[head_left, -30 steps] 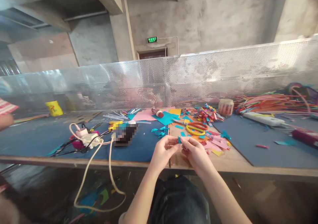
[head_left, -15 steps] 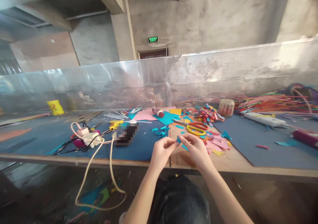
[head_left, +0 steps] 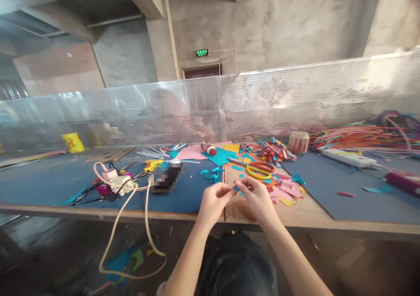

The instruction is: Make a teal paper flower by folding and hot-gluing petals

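Above the table's front edge, my left hand (head_left: 215, 202) and my right hand (head_left: 257, 197) meet fingertip to fingertip. Both pinch a small piece of blue paper (head_left: 236, 187), mostly covered by the fingers. Just beyond the left hand lies a little group of folded blue paper pieces (head_left: 212, 174). Scissors with yellow and red handles (head_left: 259, 172) rest past the right hand. Beside that hand spreads a pile of pink, blue and yellow paper scraps (head_left: 287, 188).
Behind are a glue bottle (head_left: 208, 148), blue paper sheets (head_left: 223, 156), a heap of folded coloured paper (head_left: 275, 150) and a jar (head_left: 298, 142). To the left sit a blurred dark object (head_left: 167, 177) and plugs with a cable (head_left: 120, 183) looping off the edge. A power strip (head_left: 349, 156) lies right.
The fingers have shifted slightly around the blue paper, and a little more of it shows by the right fingertips. Everything on the table stays in place.
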Demonstrator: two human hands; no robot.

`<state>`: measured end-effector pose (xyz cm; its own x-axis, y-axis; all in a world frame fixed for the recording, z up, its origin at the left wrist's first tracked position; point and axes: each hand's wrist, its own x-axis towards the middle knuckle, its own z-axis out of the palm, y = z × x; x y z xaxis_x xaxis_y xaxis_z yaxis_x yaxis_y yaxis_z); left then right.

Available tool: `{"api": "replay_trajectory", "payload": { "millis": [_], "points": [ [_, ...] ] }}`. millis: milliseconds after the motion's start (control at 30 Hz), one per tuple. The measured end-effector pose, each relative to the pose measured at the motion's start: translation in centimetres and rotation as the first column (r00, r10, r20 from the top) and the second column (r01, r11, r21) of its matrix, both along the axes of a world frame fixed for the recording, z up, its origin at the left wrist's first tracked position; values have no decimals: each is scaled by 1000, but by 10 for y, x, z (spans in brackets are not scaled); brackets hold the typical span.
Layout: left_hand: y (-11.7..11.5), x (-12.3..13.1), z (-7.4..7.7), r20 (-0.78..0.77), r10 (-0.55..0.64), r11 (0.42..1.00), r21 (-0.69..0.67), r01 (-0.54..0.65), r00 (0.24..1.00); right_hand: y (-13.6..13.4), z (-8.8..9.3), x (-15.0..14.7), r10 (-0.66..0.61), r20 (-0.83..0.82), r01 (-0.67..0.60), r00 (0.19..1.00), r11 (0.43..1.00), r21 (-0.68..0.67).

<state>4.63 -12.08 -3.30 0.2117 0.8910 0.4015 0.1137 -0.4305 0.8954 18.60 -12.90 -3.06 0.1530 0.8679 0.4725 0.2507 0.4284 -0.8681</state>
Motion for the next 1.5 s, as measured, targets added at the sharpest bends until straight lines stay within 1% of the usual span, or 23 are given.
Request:
{"api": "replay_trajectory", "payload": {
  "millis": [167, 233, 333, 500, 600, 667, 733, 800, 967, 1233, 1400, 1500],
  "points": [
    [-2, -1, 3, -9, -8, 1000, -6, 8, 1000, -2, 1, -6, -59, -33, 60, 998, 998, 6],
    [-2, 0, 4, -9, -6, 1000, -8, 6, 1000, -1, 0, -7, -56, -43, 57, 997, 998, 10],
    [-2, 1, 4, -9, 27, 1000, 0, -27, 1000, 0, -2, -6, -41, -44, 41, 998, 999, -4],
    [0, 0, 3, 22, 92, 996, 21, -92, 996, 0, -4, -2, 22, -54, -22, 998, 1000, -2],
    [0, 0, 3, 24, 81, 996, 26, -82, 996, -1, -4, -2, 28, -24, -28, 999, 999, 16],
    [-1, 0, 4, 30, 59, 998, 34, -60, 998, -2, -5, -2, -13, -13, 13, 1000, 999, 31],
    [-3, 1, 5, 40, 32, 998, 51, -34, 999, -2, -7, -2, -58, -21, 59, 998, 998, 33],
    [-5, 1, 5, 43, 23, 997, 78, -27, 999, -1, -10, -1, -63, -35, 63, 997, 998, 17],
    [-5, 2, 1, 9, 84, 986, 147, -85, 996, 3, -14, 2, 1, -79, 0, 997, 1000, 16],
    [-7, 3, 1, -40, 155, 957, 252, -140, 987, 4, -15, 2, 4, -143, 0, 990, 1000, 31],
    [-10, 4, 3, -84, 162, 946, 298, -130, 983, 2, -13, 1, -26, -122, 33, 992, 998, 57],
    [-11, 5, 3, -95, 142, 956, 272, -112, 985, -2, -10, -1, -74, -72, 79, 995, 994, 78]
  ]
}}
